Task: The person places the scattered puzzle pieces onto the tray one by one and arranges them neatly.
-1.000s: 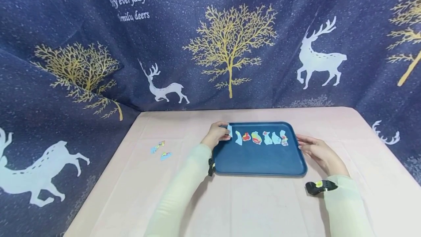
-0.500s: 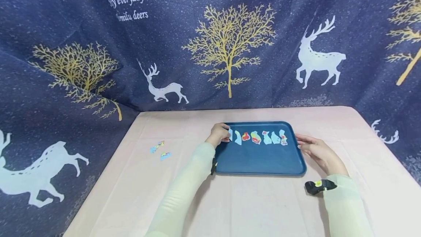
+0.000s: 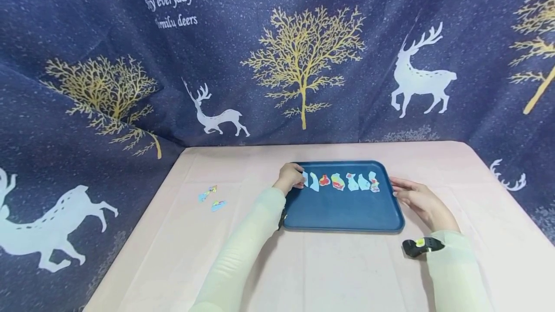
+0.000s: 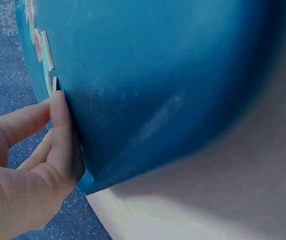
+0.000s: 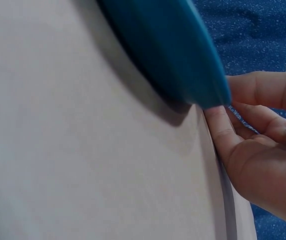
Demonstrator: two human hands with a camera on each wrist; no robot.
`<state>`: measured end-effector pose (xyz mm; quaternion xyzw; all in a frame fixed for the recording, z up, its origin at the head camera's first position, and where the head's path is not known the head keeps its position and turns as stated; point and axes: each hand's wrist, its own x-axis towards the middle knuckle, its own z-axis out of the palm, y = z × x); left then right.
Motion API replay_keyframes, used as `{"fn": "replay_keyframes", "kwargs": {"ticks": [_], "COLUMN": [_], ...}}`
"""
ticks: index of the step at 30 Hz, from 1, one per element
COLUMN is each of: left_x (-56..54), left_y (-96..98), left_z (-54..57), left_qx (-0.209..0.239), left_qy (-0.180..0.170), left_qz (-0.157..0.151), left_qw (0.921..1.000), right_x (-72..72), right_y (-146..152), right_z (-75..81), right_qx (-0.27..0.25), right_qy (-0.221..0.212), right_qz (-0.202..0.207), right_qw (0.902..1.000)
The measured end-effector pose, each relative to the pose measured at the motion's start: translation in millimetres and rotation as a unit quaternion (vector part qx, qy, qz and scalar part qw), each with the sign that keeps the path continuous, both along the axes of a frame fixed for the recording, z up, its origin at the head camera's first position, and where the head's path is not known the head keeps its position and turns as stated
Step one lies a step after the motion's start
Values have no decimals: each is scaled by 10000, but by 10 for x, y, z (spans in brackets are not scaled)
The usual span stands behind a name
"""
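Note:
A dark blue tray (image 3: 342,213) lies on the table, with several flat printed puzzle pieces in a row along its far part, among them a red piece (image 3: 324,180) and a yellow-red piece (image 3: 337,181). At the row's left end, my left hand (image 3: 290,177) pinches a pale blue puzzle piece (image 3: 305,178) between thumb and fingers, low over the tray; the hand covers part of it. In the left wrist view only its thin edge shows by the thumb tip. My right hand (image 3: 419,199) touches the tray's right rim with its fingertips and thumb, fingers mostly straight.
Two more printed pieces, an upper piece (image 3: 208,193) and a lower piece (image 3: 218,205), lie on the pink tablecloth (image 3: 347,273) left of the tray. A dark blue curtain (image 3: 217,61) with deer and trees hangs behind the table.
My left hand has moved slightly right and nearer with the pale blue piece, bringing it down beside the row's leftmost piece. The right hand has stayed at the tray's rim.

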<state>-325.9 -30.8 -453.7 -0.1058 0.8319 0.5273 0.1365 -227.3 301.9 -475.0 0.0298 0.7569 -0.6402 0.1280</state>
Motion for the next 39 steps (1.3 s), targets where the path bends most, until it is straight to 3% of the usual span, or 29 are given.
{"fn": "replay_keyframes", "kwargs": {"ticks": [12, 20, 29, 34, 39], "left_x": [54, 60, 87, 140, 195], "left_y": [23, 21, -8, -96, -266], "left_z": [-27, -5, 48, 130, 197], "left_qx": [-203, -373, -105, 215, 699], "left_qy": [232, 122, -35, 19, 241], "left_qz": [-44, -23, -84, -242, -451], "left_qw": [9995, 9992, 9999, 9995, 9962], "right_x": [30, 23, 1, 2, 7], "right_y": [-13, -2, 2, 8, 19], "right_z": [3, 8, -4, -11, -19], "right_qx": [78, -1, 154, 221, 209], "right_qy": [-57, -72, -217, -272, -61], "right_qz": [6, 18, -35, -47, 73], "right_qw": [10000, 10000, 9996, 9994, 9997]}}
